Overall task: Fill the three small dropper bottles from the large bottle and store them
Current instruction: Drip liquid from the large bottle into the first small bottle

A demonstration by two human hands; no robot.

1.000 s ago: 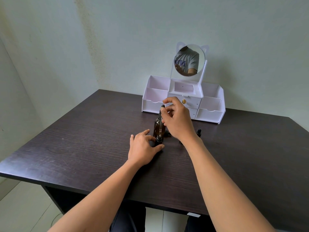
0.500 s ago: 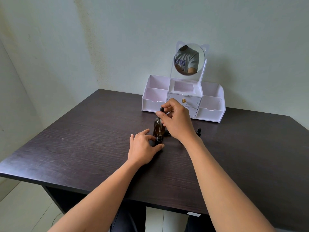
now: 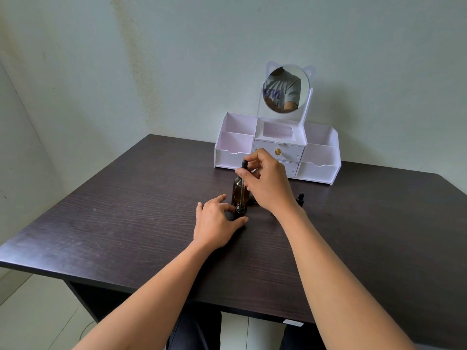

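Note:
My right hand (image 3: 265, 183) pinches a dropper (image 3: 244, 170) by its black rubber bulb, with the glass tube pointing down into the open neck of a small dark bottle (image 3: 240, 210). My left hand (image 3: 216, 221) grips that small bottle on the table between thumb and fingers. The large amber bottle (image 3: 238, 192) stands right behind it. Another small dropper bottle (image 3: 300, 199) stands to the right, behind my right wrist. Any third small bottle is hidden by my right hand.
A white organiser (image 3: 276, 150) with open side compartments, two small drawers and a round cat-eared mirror (image 3: 285, 88) stands at the back of the dark wooden table (image 3: 126, 223), against the wall. The table's front edge is near my body.
My right hand has lowered slightly with the dropper, bringing its tube down toward the small bottle's neck. My left hand has stayed on the small bottle.

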